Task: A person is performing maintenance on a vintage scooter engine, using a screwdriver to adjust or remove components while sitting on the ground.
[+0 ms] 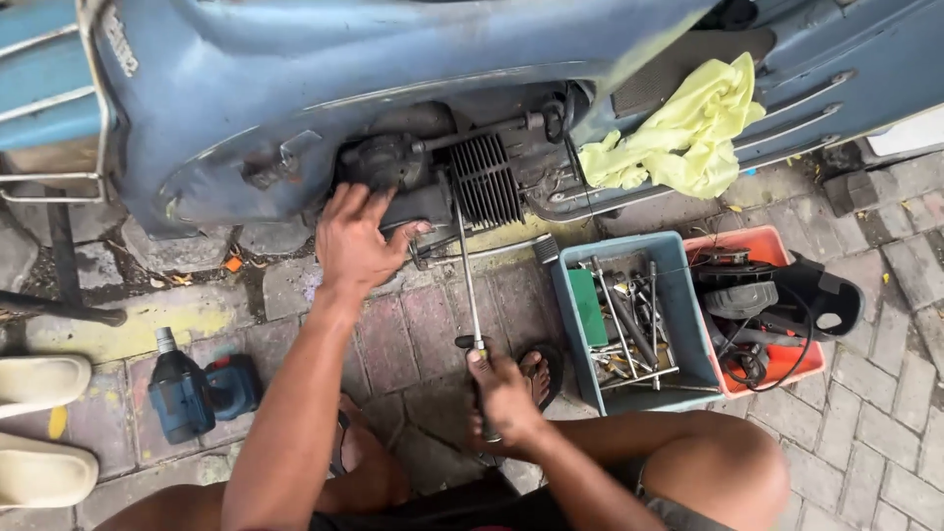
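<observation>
Down low, left hand point(356, 241) spread open on engine point(433, 177); right hand point(501, 393) gripping long screwdriver point(470, 285) beside blue toolbox point(678, 324).

- Left hand point(356, 241) presses flat on the engine point(433, 182) under the blue scooter point(295, 88).
- Right hand point(503, 393) grips a long screwdriver point(470, 285), its tip at the engine.
- Blue tool tray point(678, 324) and orange tray point(801, 364) lie right.
- Drill point(192, 388) lies left; yellow rag point(688, 133) is far right.
</observation>
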